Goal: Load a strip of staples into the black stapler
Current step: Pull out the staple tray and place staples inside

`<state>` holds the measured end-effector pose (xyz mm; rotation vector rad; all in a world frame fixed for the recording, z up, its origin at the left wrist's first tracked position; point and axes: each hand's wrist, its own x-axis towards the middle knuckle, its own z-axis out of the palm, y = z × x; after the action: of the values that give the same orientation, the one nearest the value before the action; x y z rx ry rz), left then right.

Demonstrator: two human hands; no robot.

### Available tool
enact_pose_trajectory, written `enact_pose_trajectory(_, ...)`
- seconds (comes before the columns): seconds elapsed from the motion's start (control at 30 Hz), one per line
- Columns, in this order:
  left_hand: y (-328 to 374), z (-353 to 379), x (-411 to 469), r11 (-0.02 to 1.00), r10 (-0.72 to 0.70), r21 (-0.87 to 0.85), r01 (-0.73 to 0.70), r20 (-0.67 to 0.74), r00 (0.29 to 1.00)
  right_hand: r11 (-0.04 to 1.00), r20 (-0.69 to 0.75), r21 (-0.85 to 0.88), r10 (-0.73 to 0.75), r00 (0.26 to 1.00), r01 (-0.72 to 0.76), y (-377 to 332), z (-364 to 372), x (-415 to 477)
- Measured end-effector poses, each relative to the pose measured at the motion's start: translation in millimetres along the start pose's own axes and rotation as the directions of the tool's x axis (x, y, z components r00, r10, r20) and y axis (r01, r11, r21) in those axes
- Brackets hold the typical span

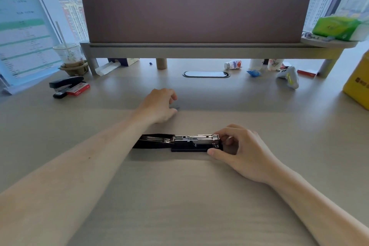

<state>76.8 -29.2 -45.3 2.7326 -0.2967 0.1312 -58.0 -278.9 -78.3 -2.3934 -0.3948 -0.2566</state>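
Head view: your right hand point(237, 150) pinches the open black stapler point(179, 143) on the bench point(179, 205). Your left hand point(159, 106) closes on something small, maybe the staple strip point(175, 108). Lift it gently, keep it straight.

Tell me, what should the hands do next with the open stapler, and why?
Probably the left hand should pinch up the small grey strip of staples lying on the pale wooden desk at its fingertips. The black stapler with the shiny metal channel already lies open, and the right hand steadies its front end, so the channel looks ready. The strip is blurry, though.
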Motion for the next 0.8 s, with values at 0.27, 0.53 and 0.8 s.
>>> enact_pose_trajectory(0.27, 8.6, 0.3, -12.7, 0.986, 0.028, -0.159, -0.051, -0.145, 0.989, 0.908, -0.086, 0.393, 0.193, 0.977, -0.145, 0.2, -0.2, 26.2)
enact_pose_trajectory(0.53, 33.6, -8.6, -69.4, 0.898, 0.204, -0.364, -0.245, -0.146, 0.968, 0.886, -0.006, 0.451, 0.128, 0.992, -0.112, -12.9, 2.1, 59.4)
enact_pose_trajectory(0.8, 37.5, -3.4, -78.7, 0.863, 0.239, -0.414, -0.288, -0.167, 0.957, 0.881, -0.055, 0.47, 0.087, 0.995, -0.051, -2.8, 7.6, 54.4)
